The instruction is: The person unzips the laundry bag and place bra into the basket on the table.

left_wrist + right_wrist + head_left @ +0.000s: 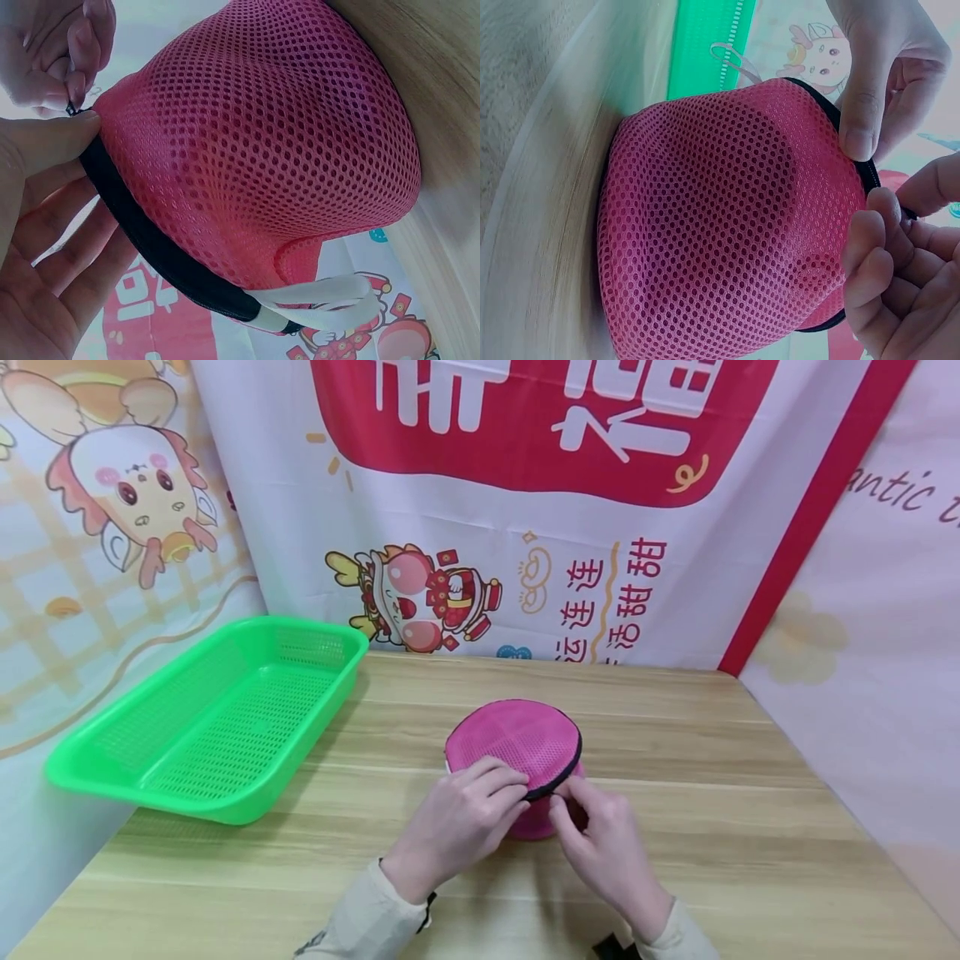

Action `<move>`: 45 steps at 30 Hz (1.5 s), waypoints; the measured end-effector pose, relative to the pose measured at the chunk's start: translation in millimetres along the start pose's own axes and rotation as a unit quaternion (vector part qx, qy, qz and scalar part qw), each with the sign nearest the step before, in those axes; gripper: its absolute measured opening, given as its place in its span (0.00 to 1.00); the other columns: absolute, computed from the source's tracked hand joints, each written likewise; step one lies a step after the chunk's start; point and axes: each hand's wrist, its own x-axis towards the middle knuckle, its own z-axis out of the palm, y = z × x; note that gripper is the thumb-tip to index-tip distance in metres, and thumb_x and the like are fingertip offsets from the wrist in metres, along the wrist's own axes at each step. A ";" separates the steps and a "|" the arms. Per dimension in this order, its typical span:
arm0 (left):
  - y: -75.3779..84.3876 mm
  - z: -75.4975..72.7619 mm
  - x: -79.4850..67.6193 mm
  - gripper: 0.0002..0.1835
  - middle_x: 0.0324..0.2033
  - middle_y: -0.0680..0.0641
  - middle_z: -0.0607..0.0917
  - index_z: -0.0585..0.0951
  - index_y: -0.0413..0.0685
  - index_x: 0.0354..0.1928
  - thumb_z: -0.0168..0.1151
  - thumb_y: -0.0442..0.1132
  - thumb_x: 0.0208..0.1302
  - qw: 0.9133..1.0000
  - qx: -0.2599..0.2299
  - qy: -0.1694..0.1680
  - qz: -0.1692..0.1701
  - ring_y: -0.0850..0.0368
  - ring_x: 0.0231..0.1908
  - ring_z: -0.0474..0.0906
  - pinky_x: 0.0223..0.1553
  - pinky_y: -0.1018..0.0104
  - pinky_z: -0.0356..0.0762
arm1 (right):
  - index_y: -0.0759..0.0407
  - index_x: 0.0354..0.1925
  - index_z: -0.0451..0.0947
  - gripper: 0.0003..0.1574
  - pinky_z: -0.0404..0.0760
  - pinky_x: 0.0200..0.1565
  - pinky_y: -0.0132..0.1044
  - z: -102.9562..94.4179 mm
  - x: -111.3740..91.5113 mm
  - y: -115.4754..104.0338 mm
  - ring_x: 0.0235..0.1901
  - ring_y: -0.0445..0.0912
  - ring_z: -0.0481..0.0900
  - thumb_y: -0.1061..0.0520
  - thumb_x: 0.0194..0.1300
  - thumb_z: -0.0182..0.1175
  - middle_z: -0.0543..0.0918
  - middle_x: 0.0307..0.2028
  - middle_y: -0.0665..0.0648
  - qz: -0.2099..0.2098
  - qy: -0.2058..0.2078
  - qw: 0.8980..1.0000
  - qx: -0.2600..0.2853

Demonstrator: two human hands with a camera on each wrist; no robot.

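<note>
A pink mesh zip bag (510, 739) stands on the table, its round top edged by a black zipper (150, 240). My left hand (465, 814) pinches the zipper edge between thumb and fingers at the near side of the top. Close beside it, my right hand (603, 839) pinches the small dark zipper pull (908, 214) between thumb and fingertips. A white loop strap (322, 296) hangs from the rim on the side away from the hands. Darker patches show through the mesh wall in the right wrist view; I cannot tell what they are.
To the left, a green perforated plastic basket (300, 735) sits on the wood-grain table (712, 827). Behind the table hangs a printed cloth (262, 485) with red and white patterns. Printed cloth also lines the left and right sides.
</note>
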 end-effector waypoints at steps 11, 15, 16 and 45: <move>3.4 3.0 -1.7 0.11 0.37 0.52 0.81 0.83 0.45 0.40 0.63 0.39 0.54 1.000 0.013 -0.008 0.009 0.62 0.39 0.74 0.44 0.72 0.72 | 0.50 0.23 0.73 0.10 0.59 0.13 0.19 2.7 -3.3 -3.1 0.13 0.33 0.63 0.65 0.53 0.56 0.68 0.15 0.41 -0.020 -0.003 1.000 0.001; 4.3 2.8 -0.6 0.12 0.36 0.52 0.81 0.83 0.45 0.40 0.63 0.39 0.54 1.000 0.010 -0.007 0.011 0.62 0.39 0.74 0.44 0.72 0.72 | 0.46 0.19 0.68 0.14 0.59 0.13 0.20 3.0 -3.3 -3.8 0.12 0.32 0.62 0.64 0.51 0.57 0.65 0.13 0.40 -0.002 -0.015 1.000 -0.011; 4.3 3.0 -0.2 0.12 0.36 0.52 0.81 0.83 0.45 0.40 0.63 0.39 0.53 1.000 0.009 -0.006 0.011 0.62 0.39 0.74 0.44 0.71 0.72 | 0.46 0.18 0.66 0.15 0.58 0.13 0.20 3.2 -3.0 -4.1 0.12 0.32 0.61 0.64 0.51 0.57 0.65 0.13 0.40 0.003 -0.020 1.000 -0.015; 5.6 6.8 0.6 0.10 0.35 0.52 0.81 0.83 0.44 0.38 0.63 0.37 0.51 1.000 0.011 0.002 0.011 0.62 0.38 0.74 0.43 0.72 0.72 | 0.45 0.17 0.66 0.17 0.57 0.14 0.20 5.7 -3.0 -8.4 0.13 0.33 0.61 0.65 0.53 0.55 0.65 0.14 0.41 -0.016 0.001 0.999 -0.028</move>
